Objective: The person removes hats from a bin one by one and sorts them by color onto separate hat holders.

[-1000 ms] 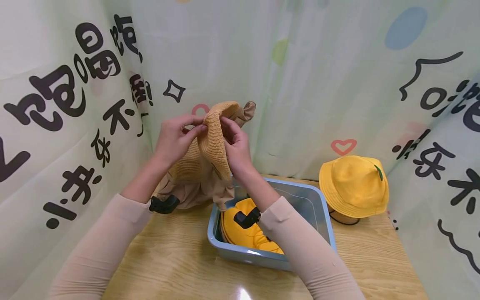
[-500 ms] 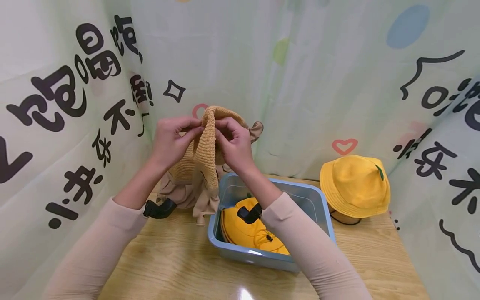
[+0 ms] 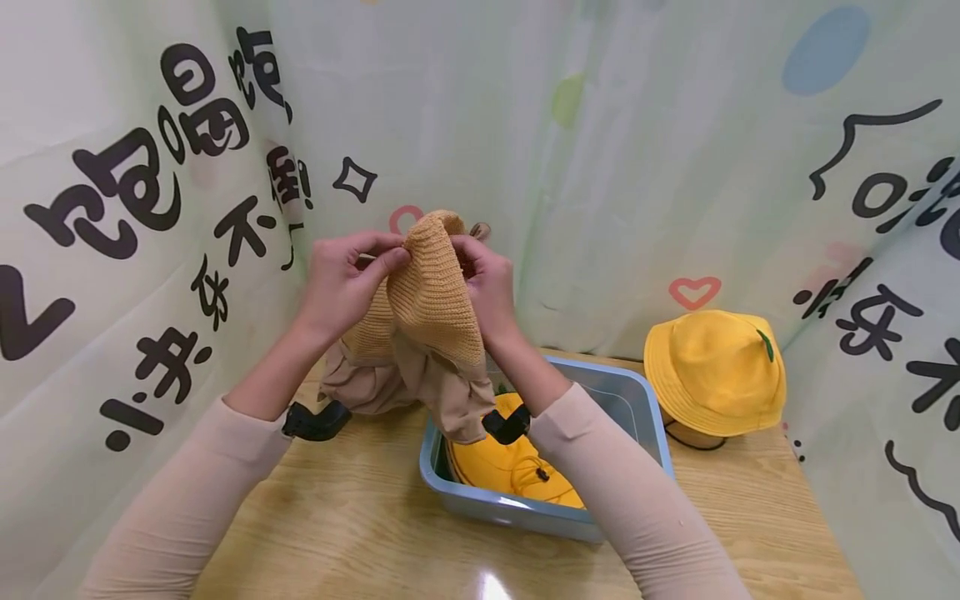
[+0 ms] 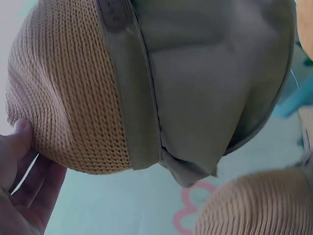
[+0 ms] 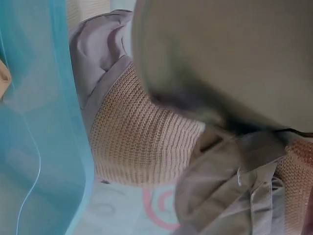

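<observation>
A sun hat [image 3: 435, 292] with a tan knitted crown and a brown cloth brim hangs between both hands, above the table. My left hand [image 3: 337, 279] pinches the crown, thumb on the knit, at its left edge. On the other side my right hand [image 3: 491, 283] grips the hat, its fingertips hidden behind the knit. A small dark label [image 4: 115, 13] shows on the hat's band in the left wrist view. The brim [image 5: 230, 58] fills much of the right wrist view, with cloth straps [image 5: 261, 196] below it. Behind, a similar knitted hat [image 3: 369, 333] stands on the table.
A blue plastic tub [image 3: 517, 512] stands right of centre, with yellow hats [image 3: 487, 454] inside. To its right a yellow bucket hat [image 3: 712, 371] with a green leaf sits on a stand. Printed curtains [image 3: 465, 108] enclose the wooden table [image 3: 337, 508] at the back and sides.
The held hat has turned from edge-on, so its crown now faces the head camera. Its brim has swung right, over the tub's left edge. Both hands keep hold throughout.
</observation>
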Tool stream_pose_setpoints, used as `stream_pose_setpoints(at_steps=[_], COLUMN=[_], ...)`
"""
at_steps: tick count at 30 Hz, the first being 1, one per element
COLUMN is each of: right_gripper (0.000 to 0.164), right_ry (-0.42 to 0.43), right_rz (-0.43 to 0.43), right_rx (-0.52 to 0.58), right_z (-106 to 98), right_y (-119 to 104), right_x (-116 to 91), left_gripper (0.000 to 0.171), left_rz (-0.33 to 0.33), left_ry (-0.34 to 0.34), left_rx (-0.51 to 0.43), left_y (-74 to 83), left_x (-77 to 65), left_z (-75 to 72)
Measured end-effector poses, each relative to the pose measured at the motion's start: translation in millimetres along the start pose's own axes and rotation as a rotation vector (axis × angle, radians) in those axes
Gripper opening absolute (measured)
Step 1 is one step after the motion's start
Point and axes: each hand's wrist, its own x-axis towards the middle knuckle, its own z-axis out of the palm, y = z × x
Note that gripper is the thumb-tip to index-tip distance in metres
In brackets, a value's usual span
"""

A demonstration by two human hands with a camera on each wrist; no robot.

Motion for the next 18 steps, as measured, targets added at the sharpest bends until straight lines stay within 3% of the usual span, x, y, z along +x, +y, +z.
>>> stream_pose_setpoints(at_steps=[7,11,18], right_gripper=[0.013,0.014,0.015], right_ry=[-0.025,-0.028,-0.082], right_rz=[0.07,0.097,0.09], right_rx=[0.057,0.045,-0.018], right_z=[-1.9,-6.3,-9.1], right_y=[4.6,8.1,12.4], right_x=[2.6,4.6,4.6], left_gripper=[0.01,0.012,0.012], left_rz=[0.164,0.194,0.221], left_ry=[0.034,0.054,0.016], left_rx=[0.191,0.284,0.368], left_y=[-8.0,-14.5,-19.3], left_x=[4.4,6.2,8.4], left_z=[-15.5,-26.6,-40.1])
